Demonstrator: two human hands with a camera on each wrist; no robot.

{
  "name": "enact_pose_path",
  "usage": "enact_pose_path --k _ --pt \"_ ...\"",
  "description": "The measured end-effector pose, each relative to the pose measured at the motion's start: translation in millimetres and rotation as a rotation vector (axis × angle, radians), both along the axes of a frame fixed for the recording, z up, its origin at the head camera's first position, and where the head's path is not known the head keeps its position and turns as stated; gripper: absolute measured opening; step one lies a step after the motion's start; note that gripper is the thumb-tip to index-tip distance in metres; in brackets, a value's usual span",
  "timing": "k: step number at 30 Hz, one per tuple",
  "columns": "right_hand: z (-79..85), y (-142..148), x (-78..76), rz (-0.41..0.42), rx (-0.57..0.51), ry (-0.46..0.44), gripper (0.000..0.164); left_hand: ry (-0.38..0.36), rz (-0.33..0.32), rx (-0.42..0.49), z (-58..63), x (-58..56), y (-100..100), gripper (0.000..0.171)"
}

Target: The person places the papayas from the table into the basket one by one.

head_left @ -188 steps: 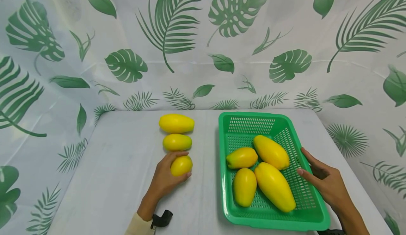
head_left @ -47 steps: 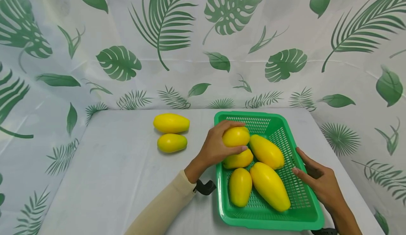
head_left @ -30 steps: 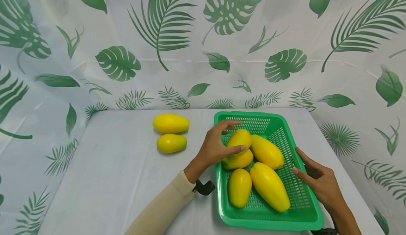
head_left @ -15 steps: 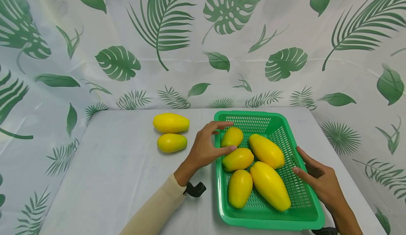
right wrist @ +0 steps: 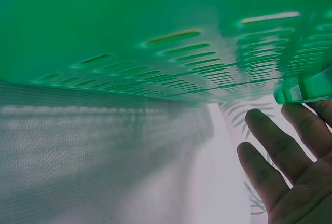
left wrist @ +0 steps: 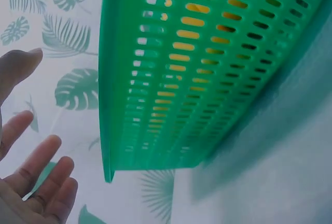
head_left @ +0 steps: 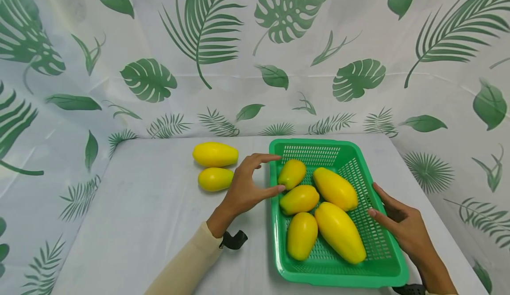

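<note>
While the left hand [head_left: 244,187] hovers, fingers spread, near a slotted green plastic basket [head_left: 338,279], the right hand [head_left: 405,225] grips its rim [head_left: 365,166], five smooth yellow oblong fruits [head_left: 340,233] inside, two more outside [head_left: 215,154], one partly hidden

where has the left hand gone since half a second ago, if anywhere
Yes, the left hand has moved left relative to the green basket.

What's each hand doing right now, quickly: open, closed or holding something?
Left hand: open, holding nothing.
Right hand: holding the green basket by its right side.
</note>
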State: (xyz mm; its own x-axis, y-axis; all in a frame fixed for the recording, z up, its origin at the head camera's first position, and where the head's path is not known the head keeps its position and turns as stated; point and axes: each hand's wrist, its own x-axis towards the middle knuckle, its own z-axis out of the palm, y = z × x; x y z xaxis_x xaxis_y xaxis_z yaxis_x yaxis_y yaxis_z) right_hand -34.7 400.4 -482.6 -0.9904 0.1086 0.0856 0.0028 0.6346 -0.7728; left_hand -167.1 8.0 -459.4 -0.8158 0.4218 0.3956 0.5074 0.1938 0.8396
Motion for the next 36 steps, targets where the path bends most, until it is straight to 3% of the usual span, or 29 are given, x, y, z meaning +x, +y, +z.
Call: enact_pose_path --k 10,19,36 --pt "-0.6 1 -0.9 0.006 0.000 -0.003 0.070 0.009 0.047 -0.020 -8.9 1.2 -22 0.065" --pt "1.2 0 -0.6 0.000 -0.008 0.000 0.070 0.037 0.146 -0.079 -17.7 0.4 -45 0.064" --pt "0.0 0 0.1 -0.002 -0.010 0.001 0.070 0.041 0.254 -0.108 -30.2 -5.6 -77 0.060"
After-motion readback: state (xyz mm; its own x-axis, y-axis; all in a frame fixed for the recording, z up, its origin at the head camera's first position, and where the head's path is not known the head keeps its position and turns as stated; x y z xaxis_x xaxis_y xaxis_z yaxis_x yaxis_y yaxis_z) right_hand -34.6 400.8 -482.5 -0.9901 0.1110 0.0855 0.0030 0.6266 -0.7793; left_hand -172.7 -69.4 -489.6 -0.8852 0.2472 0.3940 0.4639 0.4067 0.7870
